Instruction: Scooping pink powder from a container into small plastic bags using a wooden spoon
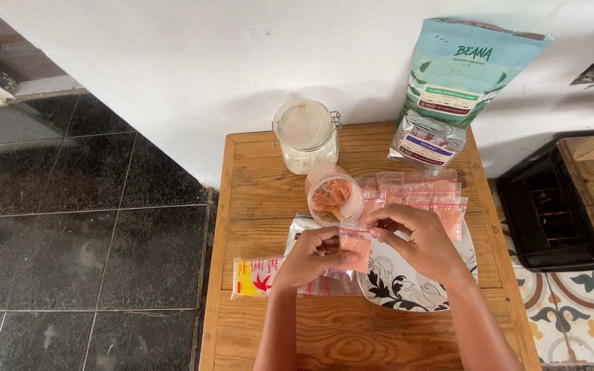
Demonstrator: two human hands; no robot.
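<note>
On the small slatted wooden table (262, 199), near its middle, a white plate with black floral pattern (407, 285) carries filled pink sachets (417, 192) on its far side. Over the plate's left edge, the left hand (311, 257) and right hand (417, 240) pinch a small clear zip bag of orange-pink powder (356, 247) along its top. An uneven press might leave the seal gaping, spilling powder.

This looks like a home, a corner used for small-scale food packing. A small wooden bench (262, 192) stands against a white plastered wall (207, 62), on dark polished floor tiles (70, 227) left of the hands and patterned tiles (586, 309) to their right. Beyond the hands stand a clip-top glass jar (306, 137) and a tall pale-green pouch (465, 69).
</note>
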